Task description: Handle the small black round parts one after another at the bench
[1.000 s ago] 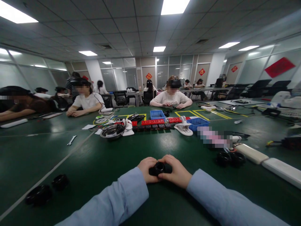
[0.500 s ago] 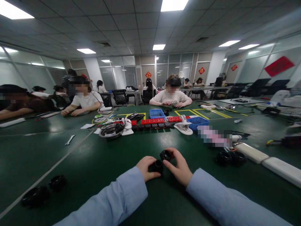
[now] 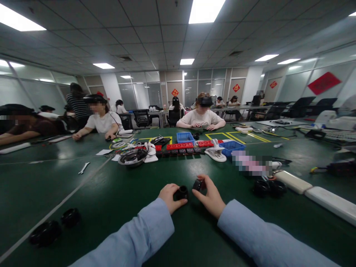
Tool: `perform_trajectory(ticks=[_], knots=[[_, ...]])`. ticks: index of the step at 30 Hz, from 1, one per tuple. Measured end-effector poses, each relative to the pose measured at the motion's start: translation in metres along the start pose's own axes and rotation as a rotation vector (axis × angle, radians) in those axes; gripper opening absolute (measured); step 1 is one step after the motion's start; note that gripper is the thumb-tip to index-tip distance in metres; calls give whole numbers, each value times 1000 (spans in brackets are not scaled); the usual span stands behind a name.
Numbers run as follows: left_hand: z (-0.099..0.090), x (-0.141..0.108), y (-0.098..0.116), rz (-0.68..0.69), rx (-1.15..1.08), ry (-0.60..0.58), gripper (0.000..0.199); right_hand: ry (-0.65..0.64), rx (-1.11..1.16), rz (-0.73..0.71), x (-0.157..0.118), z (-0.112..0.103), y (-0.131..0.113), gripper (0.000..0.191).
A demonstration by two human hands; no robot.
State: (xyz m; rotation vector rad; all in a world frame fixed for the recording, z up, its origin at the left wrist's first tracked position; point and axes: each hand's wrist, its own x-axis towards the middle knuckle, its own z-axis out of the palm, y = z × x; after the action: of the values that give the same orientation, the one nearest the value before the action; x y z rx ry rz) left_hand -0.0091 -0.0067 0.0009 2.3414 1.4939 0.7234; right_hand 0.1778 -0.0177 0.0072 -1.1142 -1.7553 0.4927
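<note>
My left hand (image 3: 171,197) is closed round a black cylindrical part (image 3: 183,191) with a round opening on top, low over the green table (image 3: 116,193). To its right, my right hand (image 3: 210,196) pinches a smaller black ring (image 3: 197,184) between thumb and fingers, tilted on its side. A gap separates the two black pieces. Two more black ring-shaped parts, a larger one (image 3: 45,233) and a smaller one (image 3: 71,217), lie at the lower left. Another pair of black parts (image 3: 269,188) rests on the right.
A wrench (image 3: 83,168) lies at the left. Farther back are a tray of cables (image 3: 132,157), red socket strips (image 3: 180,145), a white clip (image 3: 216,152) and blue bins (image 3: 185,137). White bars (image 3: 330,202) lie at the right. People sit across the table.
The two black pieces have moved apart: my left hand is slightly farther left, and the ring in my right hand has turned onto its side. The camera view has tilted up slightly.
</note>
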Motion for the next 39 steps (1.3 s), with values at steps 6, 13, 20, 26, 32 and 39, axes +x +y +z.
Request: perform_trajectory(ticks=[6,13,20,26,32,39], knots=[[2,0,-1,9,0,5,36,30,-46,-58,3,0,0,17],[0,2,-1,-4,25,-30,38,-81,-189,105,5,4,17,38],[1,1,-1,17,44,-16,39,-19,-268,-67,1,-2,1,37],[3,0,-2,79,70,-30,40,-123,-420,-171,-3,1,-12,30],[4,-1,-5,161,109,-68,55,-212,-448,-194,-2,2,-15,31],[4,-4,-5,225,100,-112,63,-242,-457,-170,-11,1,-32,30]])
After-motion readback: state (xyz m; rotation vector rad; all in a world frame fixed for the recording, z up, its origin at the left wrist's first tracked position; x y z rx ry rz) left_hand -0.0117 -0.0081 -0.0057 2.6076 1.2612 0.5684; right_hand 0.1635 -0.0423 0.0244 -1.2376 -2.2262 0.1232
